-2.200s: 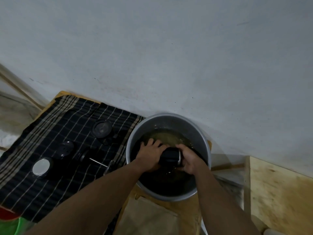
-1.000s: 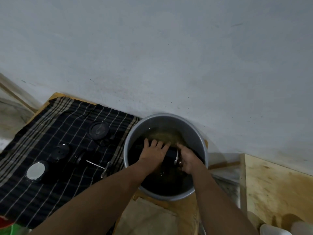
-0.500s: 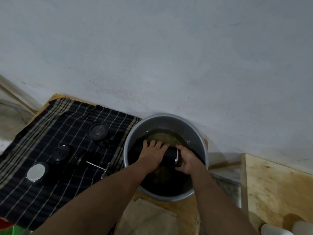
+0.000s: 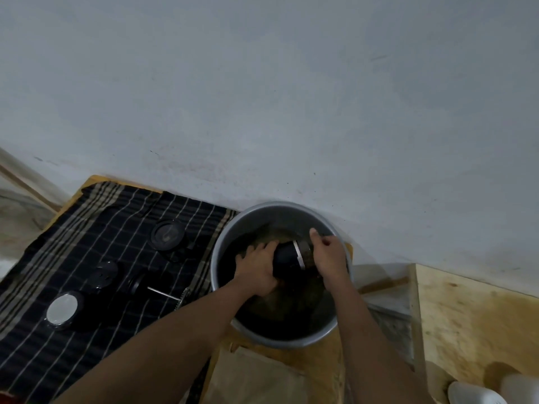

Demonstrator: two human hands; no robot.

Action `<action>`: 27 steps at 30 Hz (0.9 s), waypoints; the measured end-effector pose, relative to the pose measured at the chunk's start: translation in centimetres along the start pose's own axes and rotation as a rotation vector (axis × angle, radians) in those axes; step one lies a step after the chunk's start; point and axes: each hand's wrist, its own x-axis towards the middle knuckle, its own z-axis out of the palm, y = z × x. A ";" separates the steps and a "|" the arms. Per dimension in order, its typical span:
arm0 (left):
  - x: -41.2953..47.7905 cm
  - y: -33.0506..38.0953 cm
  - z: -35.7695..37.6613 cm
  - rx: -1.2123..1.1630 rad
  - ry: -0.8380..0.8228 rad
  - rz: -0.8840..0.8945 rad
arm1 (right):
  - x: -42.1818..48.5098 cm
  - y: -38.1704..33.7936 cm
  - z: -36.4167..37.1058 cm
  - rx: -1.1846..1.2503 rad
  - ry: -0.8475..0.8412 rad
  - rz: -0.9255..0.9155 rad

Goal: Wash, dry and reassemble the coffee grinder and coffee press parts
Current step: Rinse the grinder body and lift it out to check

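Observation:
A grey metal basin (image 4: 221, 240) holds murky water against the wall. Over it I hold a black cylinder with a silver ring, the grinder body (image 4: 287, 259), lying on its side. My left hand (image 4: 256, 268) wraps its left end and my right hand (image 4: 328, 256) grips its right end, thumb raised. On the black checked cloth (image 4: 87, 228) to the left lie a round black lid (image 4: 166, 235), a black perforated disc (image 4: 103, 274), a silver-topped cap (image 4: 62, 309) and a plunger rod with a coil-edged filter (image 4: 163, 293).
The grey wall rises right behind the basin. A beige folded cloth (image 4: 250, 377) lies on the wooden table in front of the basin. A lighter wooden board (image 4: 472, 322) sits to the right, with white objects (image 4: 478, 395) at the bottom right corner.
The grinder body has come up out of the water and tilted, its ringed end now higher. My right hand shifted up and right, thumb lifted. The parts on the cloth stayed put.

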 end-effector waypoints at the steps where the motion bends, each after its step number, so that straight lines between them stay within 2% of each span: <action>1: -0.1 -0.2 -0.7 -0.094 -0.003 -0.017 | -0.4 -0.4 -0.5 0.027 -0.039 -0.004; 5: -0.9 -0.1 -3.8 -0.433 -0.176 -0.176 | -1.5 -0.4 -1.4 0.179 -0.226 0.143; 11: -2.5 0.6 -5.9 -0.726 -0.451 -0.441 | -3.8 1.3 0.1 0.302 -0.377 0.187; 13: -3.2 1.2 -6.1 -0.838 -0.492 -0.507 | -4.8 1.1 0.4 0.315 -0.388 0.200; 16: -3.8 1.6 -5.9 -1.065 -0.463 -0.494 | -5.6 1.4 1.0 0.323 -0.370 0.204; 18: -4.6 1.9 -5.9 -1.204 -0.554 -0.569 | -6.1 1.4 1.2 0.311 -0.324 0.200; 20: -5.1 2.0 -5.8 -1.278 -0.633 -0.627 | -6.2 1.1 1.2 0.265 -0.299 0.199; 24: -5.4 1.7 -5.2 -1.325 -0.643 -0.654 | -6.7 0.6 0.9 0.211 -0.285 0.186; 27: -5.5 1.4 -5.6 -1.350 -0.660 -0.622 | -7.0 0.5 1.1 0.261 -0.255 0.088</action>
